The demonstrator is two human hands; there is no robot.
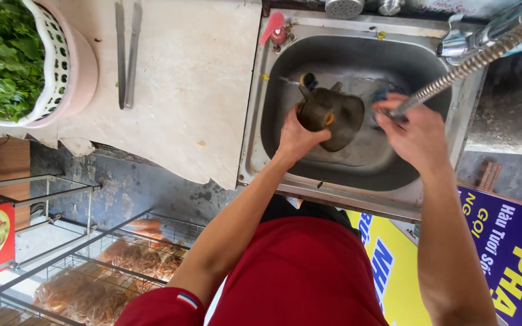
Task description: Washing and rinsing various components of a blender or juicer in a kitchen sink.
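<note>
Over the steel sink (273,121), the left hand (297,137) closes around a dark metal jug (330,115) while the right hand (415,136) grips the flexible spray hose (454,75); tilting the jug's mouth toward the spray should rinse best.

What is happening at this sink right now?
A person in a red shirt stands at a steel sink. The left hand holds a dark pot over the basin, and the right hand holds the end of a flexible metal hose close to it. Metal tongs and a basket of greens lie on the counter beside.
</note>
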